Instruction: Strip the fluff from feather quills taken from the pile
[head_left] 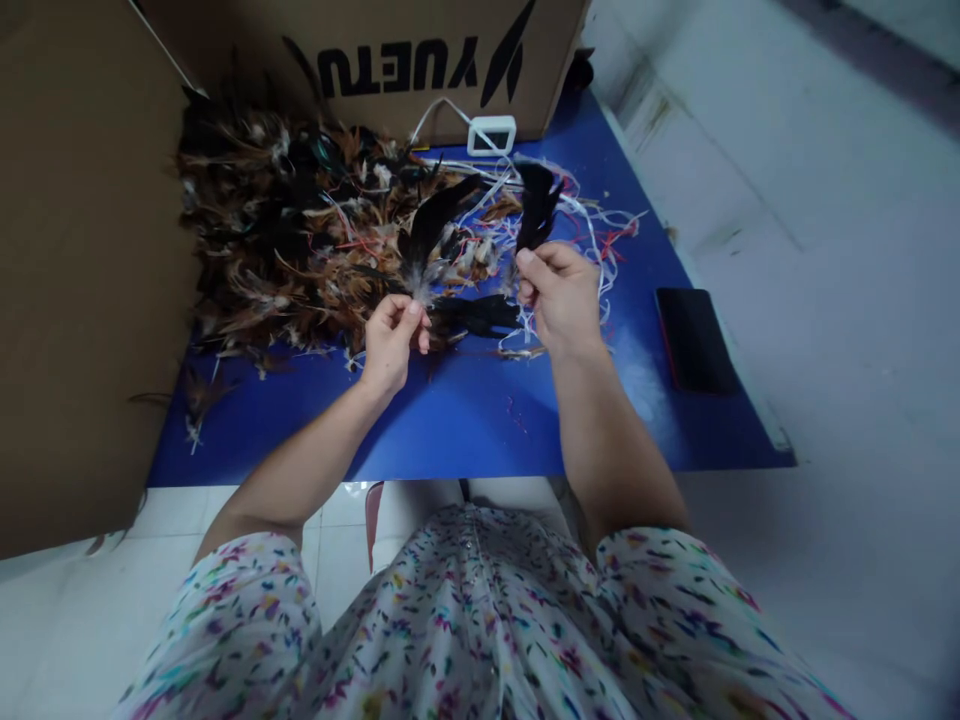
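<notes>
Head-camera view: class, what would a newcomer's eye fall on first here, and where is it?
Probably the heap of brown and black feathers, sprawling over the left side of the blue table. Next come the left hand and right hand near the middle, each pinching dark feathers. Behind stands a cardboard box with bold black upside-down lettering.

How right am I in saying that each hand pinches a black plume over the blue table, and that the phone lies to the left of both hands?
The phone is misplaced: the head view shows it to the right of both hands. The left hand and right hand do each pinch a black plume over the blue table.
</notes>
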